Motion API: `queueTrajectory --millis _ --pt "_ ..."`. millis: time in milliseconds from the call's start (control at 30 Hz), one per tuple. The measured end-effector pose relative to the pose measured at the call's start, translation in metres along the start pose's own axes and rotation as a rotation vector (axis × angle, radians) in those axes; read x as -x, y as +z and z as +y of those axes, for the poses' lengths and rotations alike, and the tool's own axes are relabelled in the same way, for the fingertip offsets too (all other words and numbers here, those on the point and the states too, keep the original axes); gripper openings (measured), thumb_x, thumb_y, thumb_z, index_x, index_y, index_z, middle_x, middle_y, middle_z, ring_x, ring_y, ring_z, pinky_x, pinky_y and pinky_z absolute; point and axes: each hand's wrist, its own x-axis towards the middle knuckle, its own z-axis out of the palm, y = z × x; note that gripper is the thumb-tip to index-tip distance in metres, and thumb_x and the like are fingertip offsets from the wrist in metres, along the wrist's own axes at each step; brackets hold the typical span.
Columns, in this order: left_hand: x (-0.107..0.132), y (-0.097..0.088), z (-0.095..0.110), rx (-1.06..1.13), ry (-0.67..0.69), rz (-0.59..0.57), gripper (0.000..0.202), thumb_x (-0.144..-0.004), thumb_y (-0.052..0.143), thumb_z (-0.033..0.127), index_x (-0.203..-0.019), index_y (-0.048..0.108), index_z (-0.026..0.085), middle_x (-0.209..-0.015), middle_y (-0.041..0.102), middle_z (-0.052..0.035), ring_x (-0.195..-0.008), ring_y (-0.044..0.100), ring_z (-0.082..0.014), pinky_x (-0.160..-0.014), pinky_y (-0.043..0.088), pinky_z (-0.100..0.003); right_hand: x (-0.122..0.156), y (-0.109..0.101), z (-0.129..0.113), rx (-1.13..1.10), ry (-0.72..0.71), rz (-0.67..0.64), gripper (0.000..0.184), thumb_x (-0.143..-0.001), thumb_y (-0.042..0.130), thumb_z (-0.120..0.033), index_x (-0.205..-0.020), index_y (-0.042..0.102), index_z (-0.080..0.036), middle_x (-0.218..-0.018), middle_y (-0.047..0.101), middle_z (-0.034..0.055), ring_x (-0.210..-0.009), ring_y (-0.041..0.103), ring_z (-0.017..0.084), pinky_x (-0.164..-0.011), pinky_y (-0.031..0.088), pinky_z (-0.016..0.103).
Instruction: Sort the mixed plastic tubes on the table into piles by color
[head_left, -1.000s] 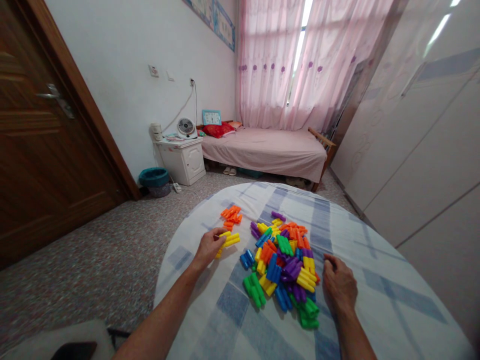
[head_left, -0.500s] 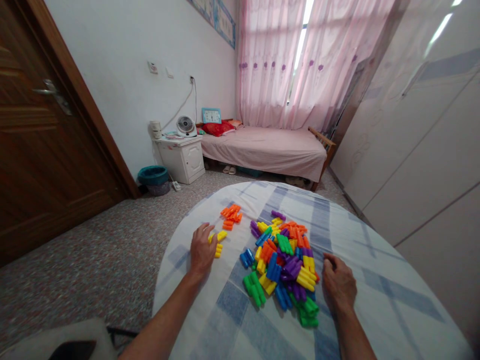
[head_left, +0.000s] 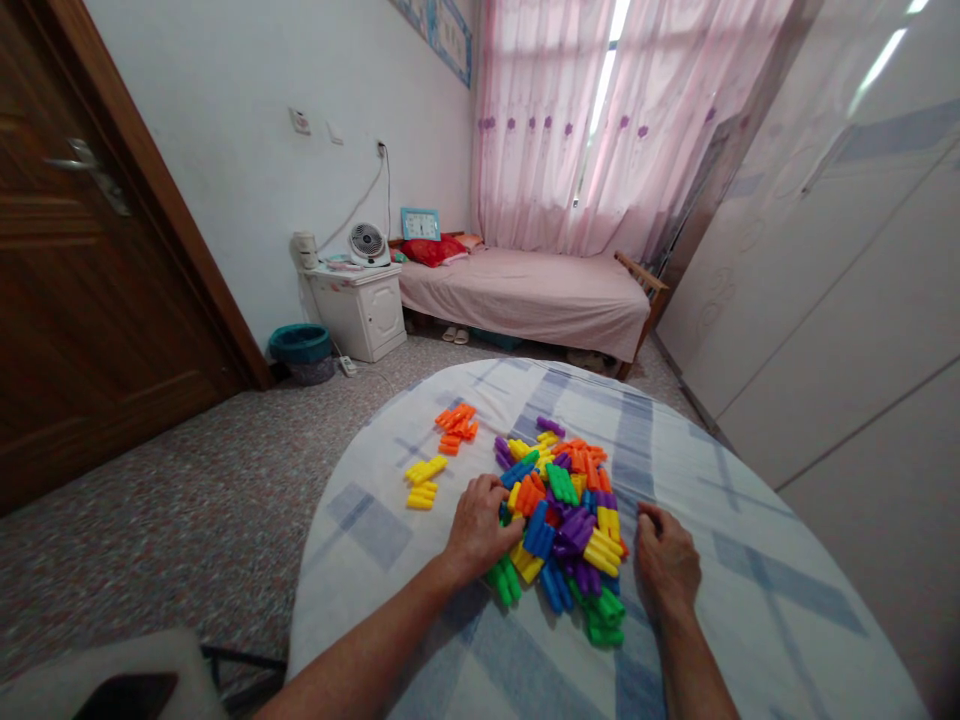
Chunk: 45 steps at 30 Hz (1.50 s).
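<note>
My left hand (head_left: 484, 525) is at the left edge of a mixed pile of plastic building blocks, thumb and fingers apart around the near blocks. Part of a blue block shows in the gap, and the palm hides what lies beneath. Close by are a green block (head_left: 503, 581) and a yellow block (head_left: 526, 563). My right hand (head_left: 667, 560) rests on the cloth just right of the pile, fingers loosely curled in, with nothing seen in them. Two small groups lie apart on the left: yellow blocks (head_left: 422, 494) and orange blocks (head_left: 456, 424).
A checked cloth covers the round table (head_left: 360, 640). Beyond it stand a bed (head_left: 525, 290), a white cabinet (head_left: 379, 315) with a fan (head_left: 367, 243), and a teal bin (head_left: 300, 343). A chair (head_left: 112, 670) is at the lower left.
My left hand has left the yellow blocks and moved right to the pile, covering the blue block at its left edge. My right hand stays in place beside the pile.
</note>
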Motion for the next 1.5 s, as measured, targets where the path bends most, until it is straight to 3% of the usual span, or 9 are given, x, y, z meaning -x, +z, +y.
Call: queueTrajectory --millis 200,400,567,733,833,1033,1233,1333,1500 --pt "-0.006 -0.007 -0.001 0.167 -0.101 0.024 0.011 -0.068 0.055 0.015 -0.079 0.056 0.018 -0.090 0.058 -0.0032 -0.088 0.054 -0.0172 -0.082 0.044 -0.032 0.000 0.001 0.002 0.003 0.004 -0.003 0.036 -0.082 0.037 -0.034 -0.103 0.064 -0.022 -0.101 0.065 0.0068 -0.094 0.055 0.021 -0.082 0.039 0.032" --pt "-0.013 -0.016 -0.013 0.438 -0.213 -0.001 0.006 -0.075 0.051 0.019 -0.079 0.055 0.018 -0.074 0.059 0.0017 -0.069 0.056 -0.0122 -0.066 0.045 -0.024 -0.002 0.002 0.004 0.003 0.015 -0.008 0.038 -0.082 0.037 -0.036 -0.104 0.065 -0.023 -0.101 0.065 0.0066 -0.094 0.055 0.023 -0.079 0.039 0.033" --pt "-0.018 -0.039 -0.024 0.655 -0.229 0.034 0.030 -0.077 0.049 0.022 -0.106 0.056 0.017 -0.094 0.065 -0.0032 -0.083 0.062 -0.0142 -0.074 0.049 -0.026 -0.002 0.002 0.005 0.018 0.030 -0.023 0.039 -0.082 0.036 -0.038 -0.105 0.064 -0.024 -0.101 0.064 0.0072 -0.094 0.055 0.023 -0.078 0.040 0.034" --pt "-0.013 -0.077 -0.050 0.480 -0.264 0.052 0.030 -0.077 0.049 0.024 -0.103 0.064 0.017 -0.098 0.068 -0.0034 -0.085 0.063 -0.0166 -0.077 0.050 -0.027 -0.003 0.003 0.007 0.041 0.041 -0.028 0.040 -0.082 0.035 -0.039 -0.105 0.064 -0.025 -0.100 0.063 0.0066 -0.093 0.055 0.024 -0.077 0.040 0.034" --pt "-0.006 -0.089 -0.074 0.325 -0.293 0.093 0.029 -0.077 0.049 0.026 -0.100 0.066 0.018 -0.096 0.069 -0.0032 -0.085 0.064 -0.0181 -0.078 0.051 -0.030 -0.004 0.004 0.009 0.052 0.040 -0.032 0.039 -0.081 0.035 -0.040 -0.105 0.064 -0.026 -0.099 0.063 0.0062 -0.094 0.055 0.024 -0.077 0.040 0.034" --pt "0.006 -0.074 -0.113 0.081 -0.203 0.202 0.034 -0.083 0.042 0.031 -0.106 0.064 0.017 -0.116 0.060 -0.0095 -0.112 0.054 -0.0228 -0.103 0.039 -0.043 -0.005 0.005 0.010 0.066 0.051 -0.025 0.040 -0.081 0.035 -0.042 -0.105 0.063 -0.027 -0.098 0.063 0.0063 -0.092 0.055 0.025 -0.075 0.040 0.035" --pt "0.002 -0.070 -0.117 -0.035 -0.240 0.220 0.043 -0.089 0.036 0.040 -0.118 0.056 0.015 -0.128 0.051 -0.0125 -0.122 0.046 -0.0239 -0.106 0.035 -0.044 -0.004 0.003 0.010 0.061 0.055 -0.043 0.042 -0.081 0.035 -0.045 -0.106 0.062 -0.027 -0.098 0.062 0.0069 -0.093 0.055 0.026 -0.075 0.040 0.036" --pt "-0.016 -0.080 -0.112 -0.186 -0.160 0.141 0.046 -0.082 0.050 0.038 -0.123 0.051 0.017 -0.133 0.046 -0.0129 -0.125 0.043 -0.0257 -0.106 0.035 -0.043 -0.005 0.003 0.011 0.067 0.071 -0.063 0.041 -0.081 0.034 -0.045 -0.106 0.062 -0.027 -0.100 0.061 0.0067 -0.093 0.055 0.026 -0.076 0.041 0.036" --pt "-0.068 -0.086 -0.102 -0.361 -0.099 -0.139 0.078 -0.066 0.069 0.034 -0.136 0.036 0.026 -0.148 0.027 -0.0111 -0.124 0.044 -0.0287 -0.097 0.042 -0.038 -0.005 0.004 0.011 0.058 0.069 -0.071 0.041 -0.081 0.034 -0.045 -0.106 0.061 -0.027 -0.103 0.061 0.0065 -0.094 0.055 0.027 -0.077 0.041 0.037"
